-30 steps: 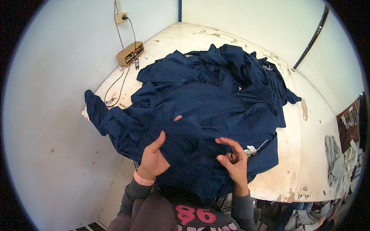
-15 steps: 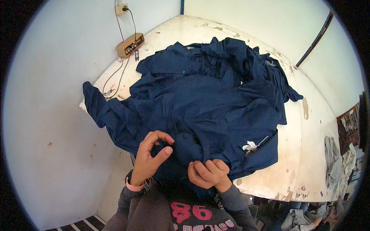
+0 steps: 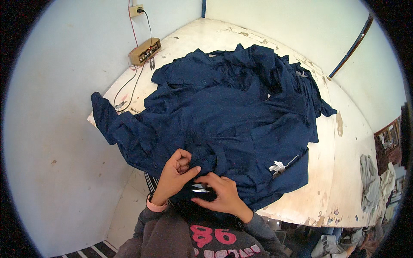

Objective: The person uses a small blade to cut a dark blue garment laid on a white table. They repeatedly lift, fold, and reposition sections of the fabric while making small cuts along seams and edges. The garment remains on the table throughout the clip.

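A large heap of navy blue garments [image 3: 223, 107] with buttons lies across the table and hangs over its near edge toward me. My left hand [image 3: 176, 174] rests against the near part of the cloth with fingers curled and thumb drawn in; what it pinches, if anything, is hidden. Close by on its right, my right hand [image 3: 221, 193] holds small thread snips [image 3: 201, 188], their bright metal blades pointing left toward my left thumb. On the cloth to the right lies a small white bundle [image 3: 277, 166] with a thread trailing from it.
The worn white table [image 3: 331, 172] meets walls at the left and back. A brown box with cables [image 3: 145, 51] stands at the far left beside another small pair of snips [image 3: 152, 63]. Grey cloth [image 3: 369, 182] hangs beyond the table at the right.
My right hand has turned and opened out from a closed fist, and the snips' blades now show. My left hand has shifted slightly right, its fingers curling inward.
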A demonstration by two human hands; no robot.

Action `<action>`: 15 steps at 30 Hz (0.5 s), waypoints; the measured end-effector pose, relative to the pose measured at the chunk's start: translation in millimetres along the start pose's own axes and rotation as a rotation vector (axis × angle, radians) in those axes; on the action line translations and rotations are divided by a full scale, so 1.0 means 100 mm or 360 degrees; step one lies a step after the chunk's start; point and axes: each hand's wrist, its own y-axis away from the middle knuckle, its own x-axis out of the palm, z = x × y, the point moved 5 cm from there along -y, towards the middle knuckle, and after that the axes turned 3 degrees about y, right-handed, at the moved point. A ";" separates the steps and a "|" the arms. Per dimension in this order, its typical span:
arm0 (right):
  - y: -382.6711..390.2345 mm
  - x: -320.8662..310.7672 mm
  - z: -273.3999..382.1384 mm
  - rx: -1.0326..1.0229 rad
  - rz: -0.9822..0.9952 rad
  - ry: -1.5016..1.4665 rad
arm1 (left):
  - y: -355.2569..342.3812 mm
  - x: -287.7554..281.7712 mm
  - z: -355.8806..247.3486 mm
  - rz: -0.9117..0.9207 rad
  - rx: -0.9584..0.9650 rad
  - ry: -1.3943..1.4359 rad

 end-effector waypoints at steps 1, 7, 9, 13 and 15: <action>0.00 -0.04 -0.03 0.0099 -0.0058 -0.0258 | 0.00 -0.01 -0.01 -0.0014 -0.0010 0.0068; 0.00 -0.29 -0.18 0.0161 -0.0609 -0.0328 | 0.04 0.13 -0.23 -0.0178 -0.0106 0.0442; -0.04 -0.37 -0.10 0.0322 -0.0755 -0.0371 | 0.07 0.19 -0.29 -0.0261 -0.0054 0.0491; -0.08 -0.48 0.00 0.0295 -0.0686 0.0035 | 0.13 0.14 -0.20 -0.0047 -0.0030 0.0175; -0.12 -0.54 0.14 0.0172 -0.0607 0.0250 | 0.17 0.17 -0.23 -0.0034 -0.0070 0.0193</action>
